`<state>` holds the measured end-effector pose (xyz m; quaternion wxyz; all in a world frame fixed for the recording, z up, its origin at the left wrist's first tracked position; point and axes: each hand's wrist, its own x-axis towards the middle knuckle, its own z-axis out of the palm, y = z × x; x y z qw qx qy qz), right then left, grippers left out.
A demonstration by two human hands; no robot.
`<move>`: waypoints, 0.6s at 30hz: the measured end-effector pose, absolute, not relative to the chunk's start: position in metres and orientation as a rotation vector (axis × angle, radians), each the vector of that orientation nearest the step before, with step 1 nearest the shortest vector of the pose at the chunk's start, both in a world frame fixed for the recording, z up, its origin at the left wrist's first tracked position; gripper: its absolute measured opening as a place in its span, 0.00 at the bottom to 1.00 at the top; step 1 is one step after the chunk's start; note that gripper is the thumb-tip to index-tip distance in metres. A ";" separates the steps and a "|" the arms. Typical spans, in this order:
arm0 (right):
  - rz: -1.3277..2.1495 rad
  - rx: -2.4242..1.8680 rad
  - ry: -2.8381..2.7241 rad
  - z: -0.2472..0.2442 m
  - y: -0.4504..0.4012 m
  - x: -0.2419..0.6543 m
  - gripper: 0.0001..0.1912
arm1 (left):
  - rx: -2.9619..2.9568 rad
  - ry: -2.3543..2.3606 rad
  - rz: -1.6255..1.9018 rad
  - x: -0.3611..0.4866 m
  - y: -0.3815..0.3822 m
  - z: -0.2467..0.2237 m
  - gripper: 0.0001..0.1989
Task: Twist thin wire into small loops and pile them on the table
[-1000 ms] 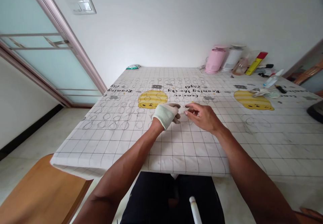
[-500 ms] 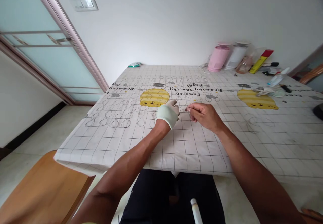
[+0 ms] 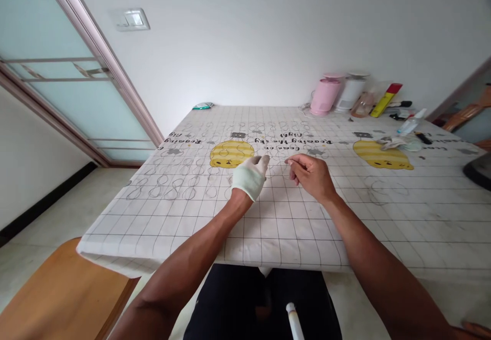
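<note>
My left hand [image 3: 251, 175], in a pale knitted glove, is closed in a pinch over the tablecloth. Facing it, my bare right hand [image 3: 310, 174] pinches with thumb and forefinger, knuckles up. A very thin wire loop [image 3: 276, 157] shows faintly between the two sets of fingertips; its ends are hard to make out. Left of my hands and beyond them, several thin wire loops twisted into figure eights [image 3: 176, 187] lie in rows on the gridded tablecloth [image 3: 284, 227].
At the back right stand a pink cylinder [image 3: 324, 94], a white cylinder [image 3: 350, 93] and a yellow-red box [image 3: 386, 99]. A clear bottle [image 3: 412, 122] and a crumpled glove [image 3: 399, 143] lie nearer. A wooden stool [image 3: 65, 294] is at lower left.
The view has tilted up slightly and shifted. My hands stay pinched and facing each other, with the left turned a little and its fingers raised.
</note>
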<state>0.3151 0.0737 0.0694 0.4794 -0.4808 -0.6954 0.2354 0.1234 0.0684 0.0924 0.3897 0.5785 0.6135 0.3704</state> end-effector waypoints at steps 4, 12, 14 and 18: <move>0.502 -1.151 -1.652 0.067 0.073 0.309 0.17 | 1.556 1.492 0.870 0.139 0.063 0.087 0.20; 0.523 -1.137 -1.753 0.060 0.071 0.300 0.15 | 1.477 1.347 0.848 0.151 0.067 0.075 0.15; 0.505 -1.125 -1.802 0.058 0.070 0.299 0.15 | 1.469 1.343 0.831 0.149 0.070 0.071 0.14; 0.539 -1.114 -1.823 0.055 0.068 0.294 0.14 | 1.712 1.489 0.815 0.142 0.074 0.062 0.09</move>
